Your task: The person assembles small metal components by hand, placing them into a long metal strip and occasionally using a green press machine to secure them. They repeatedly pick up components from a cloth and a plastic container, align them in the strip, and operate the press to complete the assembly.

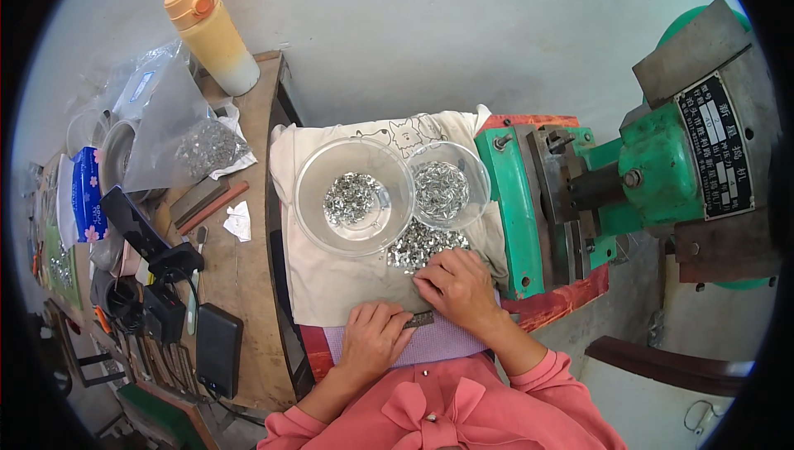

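On cloth [331, 284], left hand [374, 339] pinching dark strip [419, 318] — right hand [457, 283] pressed flat at metal pieces' [418, 245] edge

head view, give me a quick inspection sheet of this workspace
surface: cream cloth spread beside a wooden bench
job's things: loose pile of small metal pieces; large glass bowl and smaller glass bowl, both part filled with such pieces; thin dark strip between the hands
clutter: orange-capped bottle, plastic bag of pieces, tissue pack
hands: left hand flat at the strip; right hand at the pile's edge
cables: black cable and charger on the bench
surroundings: green press machine, grey wall
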Tool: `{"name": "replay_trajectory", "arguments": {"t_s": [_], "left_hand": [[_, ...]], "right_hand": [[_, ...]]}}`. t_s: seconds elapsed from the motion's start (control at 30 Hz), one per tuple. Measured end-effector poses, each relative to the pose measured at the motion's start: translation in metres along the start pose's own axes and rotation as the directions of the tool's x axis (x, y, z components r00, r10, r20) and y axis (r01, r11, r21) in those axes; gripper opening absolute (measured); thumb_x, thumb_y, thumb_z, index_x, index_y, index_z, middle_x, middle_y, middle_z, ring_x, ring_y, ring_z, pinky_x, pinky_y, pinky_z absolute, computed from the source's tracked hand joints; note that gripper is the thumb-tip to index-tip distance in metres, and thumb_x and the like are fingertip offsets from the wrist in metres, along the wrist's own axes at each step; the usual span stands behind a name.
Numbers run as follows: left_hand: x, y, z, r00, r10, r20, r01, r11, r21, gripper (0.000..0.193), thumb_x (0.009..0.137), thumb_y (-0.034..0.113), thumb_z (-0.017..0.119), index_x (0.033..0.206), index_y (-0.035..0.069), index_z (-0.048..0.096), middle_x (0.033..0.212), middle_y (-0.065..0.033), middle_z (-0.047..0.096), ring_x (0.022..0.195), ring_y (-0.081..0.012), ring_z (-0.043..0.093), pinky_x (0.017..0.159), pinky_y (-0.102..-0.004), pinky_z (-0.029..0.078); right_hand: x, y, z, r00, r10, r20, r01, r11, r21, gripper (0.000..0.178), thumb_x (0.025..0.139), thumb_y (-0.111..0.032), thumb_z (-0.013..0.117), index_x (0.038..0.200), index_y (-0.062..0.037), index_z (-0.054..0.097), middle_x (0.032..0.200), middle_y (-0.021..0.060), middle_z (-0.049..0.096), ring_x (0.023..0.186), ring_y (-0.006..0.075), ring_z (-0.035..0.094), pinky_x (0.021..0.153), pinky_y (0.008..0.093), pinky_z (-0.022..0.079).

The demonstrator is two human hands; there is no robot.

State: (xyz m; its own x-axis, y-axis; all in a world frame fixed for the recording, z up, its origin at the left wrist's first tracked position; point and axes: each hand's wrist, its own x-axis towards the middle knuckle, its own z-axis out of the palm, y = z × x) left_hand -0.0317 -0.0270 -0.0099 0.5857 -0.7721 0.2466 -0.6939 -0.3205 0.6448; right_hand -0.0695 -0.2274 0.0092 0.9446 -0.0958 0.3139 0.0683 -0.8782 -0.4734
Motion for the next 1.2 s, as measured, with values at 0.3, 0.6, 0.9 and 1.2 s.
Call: {"name": "replay_trajectory", "arguments": {"t_s": [0.3, 0.6, 0.9, 1.2], "left_hand": [[0.005, 0.004, 0.007, 1.000, 0.011, 0.013, -0.011, 1.000, -0.014, 0.030, 0.071, 0.017, 0.083, 0.098, 0.011, 0.071, 0.099, -0.0038, 0.063, 0.094, -0.0257, 0.058, 0.082, -0.0402, 0.042], [0.012, 0.011, 0.011, 0.999, 0.042, 0.001, -0.042, 0.998, -0.047, 0.021, 0.074, 0.017, 0.081, 0.091, 0.012, 0.070, 0.094, -0.0014, 0.063, 0.091, -0.0236, 0.059, 0.081, -0.0392, 0.042], [0.017, 0.014, 0.010, 1.000, -0.010, 0.009, 0.010, 0.999, -0.050, 0.013, 0.079, 0.017, 0.076, 0.088, 0.012, 0.068, 0.092, -0.0013, 0.063, 0.091, -0.0221, 0.060, 0.085, -0.0386, 0.042], [0.010, 0.010, 0.002, 1.000, -0.028, 0.005, 0.028, 0.998, -0.057, 0.025, 0.074, 0.018, 0.081, 0.094, 0.011, 0.068, 0.097, -0.0048, 0.064, 0.092, -0.0271, 0.059, 0.083, -0.0404, 0.041]], "right_hand": [[-0.007, -0.003, -0.003, 0.999, 0.013, 0.032, -0.012, 0.999, -0.044, 0.014, 0.076, -0.014, 0.080, 0.086, -0.0121, 0.071, 0.088, 0.0010, 0.061, 0.084, 0.0231, 0.058, 0.076, 0.0377, 0.042], [-0.025, -0.001, -0.024, 0.994, 0.111, 0.009, -0.111, 0.982, 0.154, 0.009, 0.082, -0.009, 0.075, 0.090, -0.0072, 0.070, 0.090, 0.0063, 0.061, 0.087, 0.0273, 0.059, 0.077, 0.0392, 0.044], [-0.060, -0.009, -0.030, 0.980, 0.190, 0.055, -0.198, 0.959, 0.203, 0.013, 0.077, -0.006, 0.079, 0.089, -0.0084, 0.074, 0.091, 0.0048, 0.064, 0.087, 0.0248, 0.060, 0.077, 0.0358, 0.046], [-0.062, -0.013, -0.022, 0.995, 0.061, 0.082, -0.074, 0.983, 0.168, 0.016, 0.077, -0.008, 0.078, 0.091, -0.0086, 0.071, 0.092, 0.0049, 0.062, 0.089, 0.0269, 0.060, 0.079, 0.0383, 0.046]]}}
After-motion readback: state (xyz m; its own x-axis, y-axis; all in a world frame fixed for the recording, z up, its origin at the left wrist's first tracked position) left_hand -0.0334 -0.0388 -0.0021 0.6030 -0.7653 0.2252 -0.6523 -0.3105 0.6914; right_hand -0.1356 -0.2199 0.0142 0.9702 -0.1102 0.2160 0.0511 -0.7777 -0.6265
